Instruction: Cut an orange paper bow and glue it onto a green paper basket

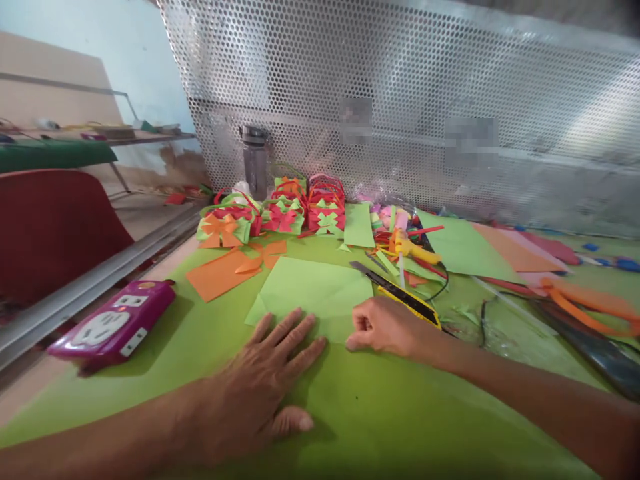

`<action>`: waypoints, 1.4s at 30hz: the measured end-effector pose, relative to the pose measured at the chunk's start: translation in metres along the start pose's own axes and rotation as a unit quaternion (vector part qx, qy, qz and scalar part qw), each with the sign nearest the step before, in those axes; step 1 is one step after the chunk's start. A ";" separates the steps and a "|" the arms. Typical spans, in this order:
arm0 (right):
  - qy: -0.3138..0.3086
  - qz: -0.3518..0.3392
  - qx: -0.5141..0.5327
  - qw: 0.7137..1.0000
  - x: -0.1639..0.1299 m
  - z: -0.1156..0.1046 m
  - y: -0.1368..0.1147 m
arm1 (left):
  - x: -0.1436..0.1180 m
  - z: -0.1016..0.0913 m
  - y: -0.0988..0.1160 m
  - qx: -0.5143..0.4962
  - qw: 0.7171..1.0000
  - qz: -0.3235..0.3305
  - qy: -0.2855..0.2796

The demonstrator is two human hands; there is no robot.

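A light green sheet of paper (pixel 315 287) lies on the green tabletop, its left corner showing a fold line. My left hand (pixel 273 373) rests flat with fingers spread over the sheet's lower left edge. At the sheet's lower right edge, my right hand (pixel 377 327) is curled into a fist, its knuckles and thumb against the paper, with nothing visible inside it. A yellow and black utility knife (pixel 407 303) lies just behind the right hand, its blade end reaching over the sheet's right edge. Left of the sheet are cut orange paper pieces (pixel 217 272).
Small red and green paper baskets (pixel 283 217) with bows stand at the back beside a grey bottle (pixel 255 163). A yellow glue gun (pixel 417 252) lies among scraps at right. A purple power strip (pixel 117 323) sits at left. Behind rises a perforated metal panel (pixel 310 73).
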State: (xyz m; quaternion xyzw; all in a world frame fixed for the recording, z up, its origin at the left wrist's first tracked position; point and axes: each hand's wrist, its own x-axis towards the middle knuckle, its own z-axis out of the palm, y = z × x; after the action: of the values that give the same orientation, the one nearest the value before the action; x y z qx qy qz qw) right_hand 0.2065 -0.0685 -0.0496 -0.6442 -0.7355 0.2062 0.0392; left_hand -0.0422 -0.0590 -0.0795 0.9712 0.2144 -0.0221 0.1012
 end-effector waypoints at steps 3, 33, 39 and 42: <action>0.017 0.004 -0.018 1.000 -0.011 -0.001 0.013 | -0.004 0.000 -0.007 0.010 1.000 0.012 0.022; 0.287 -0.405 -0.149 0.855 -0.033 0.080 -0.059 | 0.024 -0.030 -0.033 0.037 0.995 -0.049 0.083; 0.146 -0.466 -0.111 0.866 -0.038 0.044 -0.059 | 0.057 -0.038 -0.057 0.030 0.999 0.022 -0.003; 0.189 -0.391 -0.172 0.884 -0.049 0.027 -0.039 | 0.063 -0.038 -0.070 0.045 0.998 0.050 -0.017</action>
State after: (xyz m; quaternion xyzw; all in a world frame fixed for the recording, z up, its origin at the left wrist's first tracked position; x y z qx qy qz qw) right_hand 0.1695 -0.1261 -0.0503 -0.3274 -0.9304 -0.0810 0.1434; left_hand -0.0142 0.0368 -0.0606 0.9838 0.1623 -0.0431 0.0622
